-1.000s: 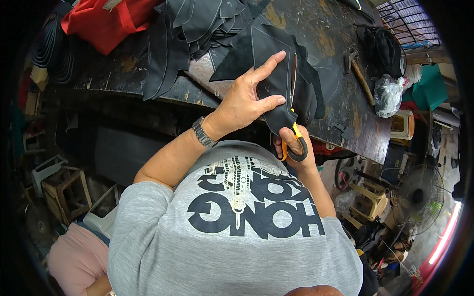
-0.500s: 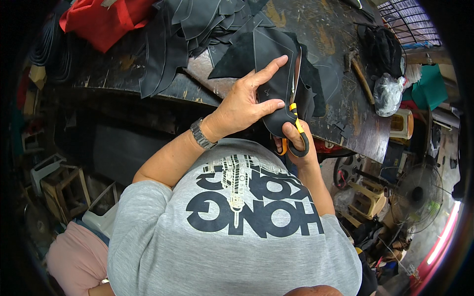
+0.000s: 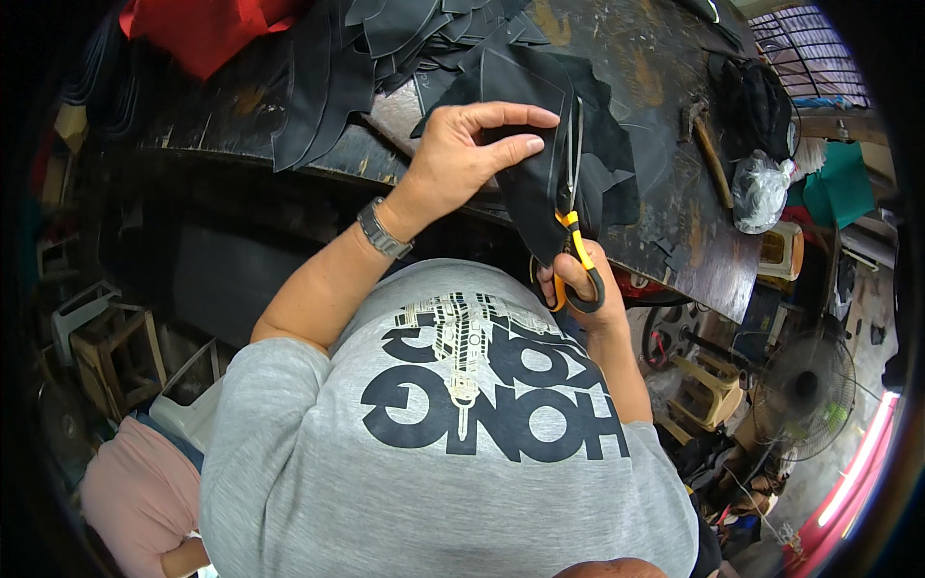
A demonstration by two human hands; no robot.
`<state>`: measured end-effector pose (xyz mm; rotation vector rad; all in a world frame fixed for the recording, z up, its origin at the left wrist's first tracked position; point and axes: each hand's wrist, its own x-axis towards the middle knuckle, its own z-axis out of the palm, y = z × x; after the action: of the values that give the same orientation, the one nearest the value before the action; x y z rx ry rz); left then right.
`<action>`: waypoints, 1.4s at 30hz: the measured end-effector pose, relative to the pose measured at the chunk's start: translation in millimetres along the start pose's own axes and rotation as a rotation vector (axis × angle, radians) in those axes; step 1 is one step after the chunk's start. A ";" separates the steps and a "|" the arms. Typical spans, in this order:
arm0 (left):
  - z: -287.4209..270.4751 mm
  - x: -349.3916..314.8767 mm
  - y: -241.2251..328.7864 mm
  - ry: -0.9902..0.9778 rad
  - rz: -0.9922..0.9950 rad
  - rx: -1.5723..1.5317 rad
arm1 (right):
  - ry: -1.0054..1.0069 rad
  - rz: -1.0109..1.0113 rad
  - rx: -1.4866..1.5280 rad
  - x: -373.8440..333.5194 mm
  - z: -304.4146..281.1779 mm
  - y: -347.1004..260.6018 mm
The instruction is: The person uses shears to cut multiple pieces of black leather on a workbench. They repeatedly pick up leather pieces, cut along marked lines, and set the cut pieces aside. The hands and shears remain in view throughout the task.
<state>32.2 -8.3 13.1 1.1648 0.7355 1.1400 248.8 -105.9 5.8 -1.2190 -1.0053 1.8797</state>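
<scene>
A piece of black leather (image 3: pixel 530 193) with pale marked lines lies over the table's near edge. My left hand (image 3: pixel 458 159) is over its left part, index finger and thumb stretched out with a gap between them; the other fingers are hidden. My right hand (image 3: pixel 595 289) is closed round the handles of yellow-and-black scissors (image 3: pixel 575 231). Their blades point away from me along the marked line near the leather's right side, the tips slightly apart. More dark leather (image 3: pixel 617 183) spreads out to the right of the blades.
Stacked black leather pieces (image 3: pixel 424 34) and a red cloth-like piece (image 3: pixel 207 34) lie at the far left. On the right are a hammer (image 3: pixel 711 159), a black bag (image 3: pixel 756 101) and a clear plastic bag (image 3: pixel 761 193). A fan (image 3: pixel 805 385) stands lower right; a person in pink (image 3: pixel 145 482) is lower left.
My left hand has lifted its index finger and thumb into a narrower gap and shifted a little up and left. The scissors' blades have opened slightly and the leather has turned a little.
</scene>
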 end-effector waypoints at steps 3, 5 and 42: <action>-15.5 5.3 6.5 -0.112 0.163 0.273 | 0.001 0.038 -0.035 -6.8 -3.5 -2.5; -21.9 4.2 9.8 -0.211 0.081 0.243 | 0.001 0.107 -0.222 -7.7 -9.8 -9.4; -20.2 -9.9 6.5 -0.179 0.144 0.382 | 0.038 0.150 -0.311 -15.6 -14.2 -10.1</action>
<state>9.0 -11.3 12.7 1.6420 0.7592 1.0211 268.5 -110.8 17.3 -1.5408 -1.2501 1.8513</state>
